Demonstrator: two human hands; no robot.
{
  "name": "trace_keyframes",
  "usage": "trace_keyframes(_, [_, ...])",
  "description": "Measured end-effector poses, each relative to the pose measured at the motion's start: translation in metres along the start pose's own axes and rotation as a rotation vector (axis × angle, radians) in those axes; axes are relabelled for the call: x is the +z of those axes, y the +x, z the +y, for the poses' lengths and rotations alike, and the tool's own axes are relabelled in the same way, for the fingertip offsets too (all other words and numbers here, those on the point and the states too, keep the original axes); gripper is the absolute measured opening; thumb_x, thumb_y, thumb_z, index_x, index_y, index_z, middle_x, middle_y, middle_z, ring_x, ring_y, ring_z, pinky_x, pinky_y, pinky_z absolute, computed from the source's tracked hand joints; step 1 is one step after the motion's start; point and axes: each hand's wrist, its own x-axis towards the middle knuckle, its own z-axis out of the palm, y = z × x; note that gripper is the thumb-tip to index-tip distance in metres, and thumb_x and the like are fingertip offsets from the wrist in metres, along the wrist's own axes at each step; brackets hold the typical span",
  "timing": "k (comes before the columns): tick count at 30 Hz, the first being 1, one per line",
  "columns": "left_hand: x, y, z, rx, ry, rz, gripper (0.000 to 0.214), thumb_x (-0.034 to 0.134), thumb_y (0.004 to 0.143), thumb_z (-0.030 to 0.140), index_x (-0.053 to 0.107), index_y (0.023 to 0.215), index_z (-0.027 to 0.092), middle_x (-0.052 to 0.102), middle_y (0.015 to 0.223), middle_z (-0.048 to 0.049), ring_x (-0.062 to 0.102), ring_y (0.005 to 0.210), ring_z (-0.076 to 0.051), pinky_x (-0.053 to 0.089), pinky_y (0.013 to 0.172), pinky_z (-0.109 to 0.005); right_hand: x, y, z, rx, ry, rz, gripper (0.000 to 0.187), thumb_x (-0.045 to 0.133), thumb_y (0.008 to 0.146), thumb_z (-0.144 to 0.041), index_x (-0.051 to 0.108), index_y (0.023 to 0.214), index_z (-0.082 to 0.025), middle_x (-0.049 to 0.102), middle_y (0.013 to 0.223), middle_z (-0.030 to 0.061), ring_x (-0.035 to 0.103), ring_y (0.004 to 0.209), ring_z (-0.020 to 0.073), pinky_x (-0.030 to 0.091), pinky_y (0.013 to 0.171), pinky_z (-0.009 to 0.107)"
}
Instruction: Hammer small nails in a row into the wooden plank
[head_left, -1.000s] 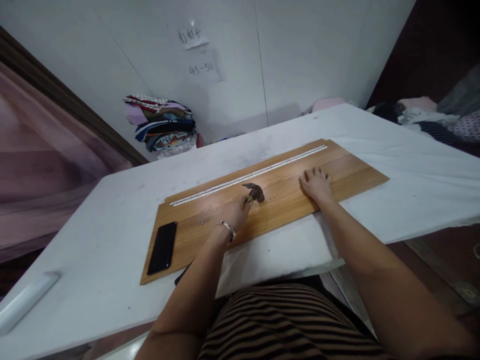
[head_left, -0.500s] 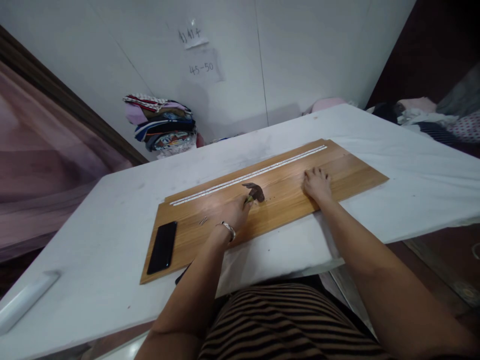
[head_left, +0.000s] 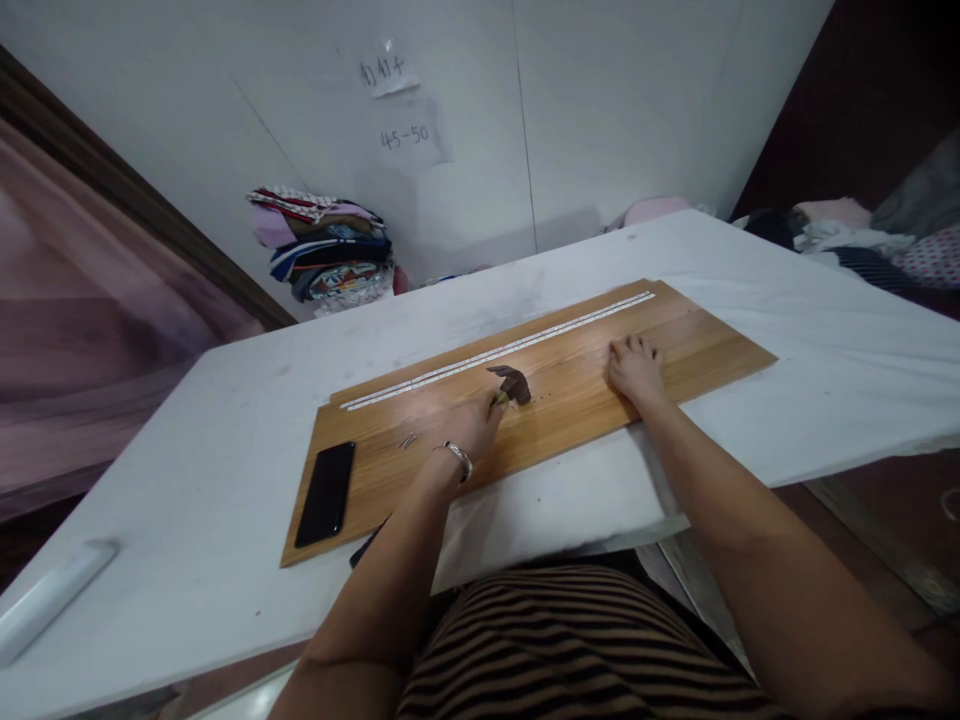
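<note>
My left hand, with a bracelet at the wrist, is wrapped round the handle of a claw hammer. The hammer's dark head is over the middle of a wood-grain board, its claw pointing left; whether it touches the board I cannot tell. Several small dark dots show in the wood just right of the head. My right hand rests on the board farther right, fingers apart and slightly bent, holding nothing. A few loose nails lie left of my left hand.
A black phone lies on the board's left end. White marked strips run along its far side. The board is on a white-covered table, with a white roll at left. Folded clothes are stacked by the wall.
</note>
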Motion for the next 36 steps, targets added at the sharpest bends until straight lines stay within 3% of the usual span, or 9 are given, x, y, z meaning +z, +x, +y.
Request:
trace_keyframes(20, [0.008,0.005,-0.008,-0.004,-0.048,0.004,0.032,0.042,0.101,0.037,0.064,0.117,0.02,0.075,0.098,-0.0091,0.069,0.088,-0.023,0.044,0.073,-0.03,0.002,0.002,0.006,-0.011,-0.016,-0.019,0.046,0.029,0.103,-0.034,0.066,0.124,-0.017,0.06,0.136,0.0206,0.046,0.127,0.0352,0.032,0.102,0.053])
trace_keyframes(36, [0.01,0.006,-0.006,0.05,-0.1,0.014,0.032,0.044,0.1,0.034,0.064,0.12,0.019,0.073,0.115,-0.0131,0.068,0.104,-0.026,0.046,0.084,-0.033,-0.001,0.002,0.006,-0.003,-0.014,-0.027,0.048,0.03,0.102,-0.036,0.065,0.129,-0.018,0.058,0.141,0.0196,0.045,0.13,0.0356,0.033,0.104,0.054])
